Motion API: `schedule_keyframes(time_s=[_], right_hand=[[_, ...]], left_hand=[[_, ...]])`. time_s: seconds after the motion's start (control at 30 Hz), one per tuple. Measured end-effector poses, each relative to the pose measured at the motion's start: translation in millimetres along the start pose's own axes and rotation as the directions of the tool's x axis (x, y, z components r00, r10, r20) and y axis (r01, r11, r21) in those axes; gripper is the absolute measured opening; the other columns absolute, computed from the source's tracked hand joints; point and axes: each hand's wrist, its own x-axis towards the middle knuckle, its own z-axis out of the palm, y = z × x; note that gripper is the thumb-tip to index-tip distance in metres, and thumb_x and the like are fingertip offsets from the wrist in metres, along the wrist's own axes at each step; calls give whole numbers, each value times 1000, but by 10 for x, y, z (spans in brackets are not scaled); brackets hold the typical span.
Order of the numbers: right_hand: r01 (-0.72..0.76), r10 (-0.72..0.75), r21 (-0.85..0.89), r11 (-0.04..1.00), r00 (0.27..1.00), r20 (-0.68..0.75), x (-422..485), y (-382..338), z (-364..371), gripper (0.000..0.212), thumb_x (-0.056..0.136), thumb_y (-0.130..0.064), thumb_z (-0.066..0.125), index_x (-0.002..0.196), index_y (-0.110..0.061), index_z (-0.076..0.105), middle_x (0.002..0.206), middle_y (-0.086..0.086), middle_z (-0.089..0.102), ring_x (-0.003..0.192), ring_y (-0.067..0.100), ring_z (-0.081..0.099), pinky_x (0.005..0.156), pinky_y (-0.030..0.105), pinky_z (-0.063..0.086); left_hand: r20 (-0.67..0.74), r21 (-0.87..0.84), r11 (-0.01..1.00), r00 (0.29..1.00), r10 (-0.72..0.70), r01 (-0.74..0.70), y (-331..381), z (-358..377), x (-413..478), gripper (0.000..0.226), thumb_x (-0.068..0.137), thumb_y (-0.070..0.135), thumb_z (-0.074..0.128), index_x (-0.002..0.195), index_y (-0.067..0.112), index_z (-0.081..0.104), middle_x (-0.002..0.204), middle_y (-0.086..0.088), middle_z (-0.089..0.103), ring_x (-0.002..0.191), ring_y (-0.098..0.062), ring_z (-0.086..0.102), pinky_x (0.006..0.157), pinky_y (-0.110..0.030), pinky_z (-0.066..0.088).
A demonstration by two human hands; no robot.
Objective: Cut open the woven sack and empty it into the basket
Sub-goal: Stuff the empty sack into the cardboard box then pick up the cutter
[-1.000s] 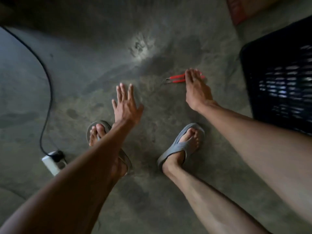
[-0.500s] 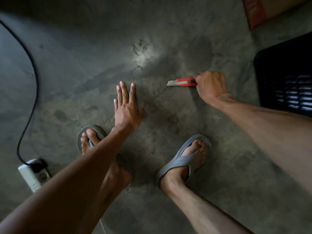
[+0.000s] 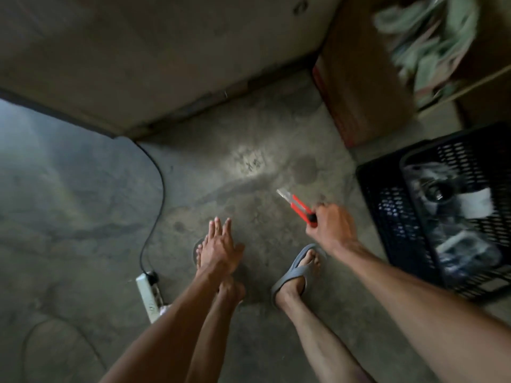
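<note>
My right hand (image 3: 333, 226) grips a red utility knife (image 3: 300, 208) by its handle, lifted off the concrete floor with its metal tip pointing up and left. My left hand (image 3: 221, 244) hangs open above my left foot, fingers together and straight, holding nothing. A black perforated plastic basket (image 3: 387, 205) stands on the floor to the right, with clear plastic-wrapped items and a white label inside it. A pale greenish bundle (image 3: 431, 37), blurred, lies in a cardboard box at the top right; I cannot tell if it is the woven sack.
A brown cardboard box (image 3: 356, 87) stands against the wall beyond the basket. A white power strip (image 3: 149, 295) lies by my left foot, its black cable (image 3: 159, 189) curving up along the floor. My feet in grey sandals (image 3: 297, 269) stand on bare concrete.
My right hand closed on the knife on the floor and lifted it, turning the tip upward. The view rose and tilted, bringing the wall, box and basket contents into sight. My left hand drew back.
</note>
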Motion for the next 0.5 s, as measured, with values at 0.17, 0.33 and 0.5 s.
schedule_keyframes(time_s=[0.17,0.33,0.5], right_hand=[[-11,22,123,992,996,-81,-1062,-644,-1574,25,74,-33,69,90,-14,72,89,8,75,86,29,73,70,34,54],[59,0,259,964,975,-224,-1660,-1336,-2988,25,69,-32,74,85,-14,72,85,7,76,81,29,73,68,36,55],[170,-50,275,946,918,-394,-1871,-1951,-3981,20,69,-29,74,82,-15,69,82,8,73,79,32,72,63,38,54]], left_hand=[[-105,-97,995,994,25,-35,291,-1395,-1436,73,98,33,49,160,13,16,168,-17,6,157,-30,0,127,-39,13],[-305,-106,981,944,124,-163,474,-2768,-2450,80,95,36,56,160,14,14,169,-13,3,157,-26,-4,127,-37,9],[-590,-87,959,790,169,-270,479,-3829,-2981,81,88,25,63,158,10,26,168,-14,12,156,-27,5,125,-37,14]])
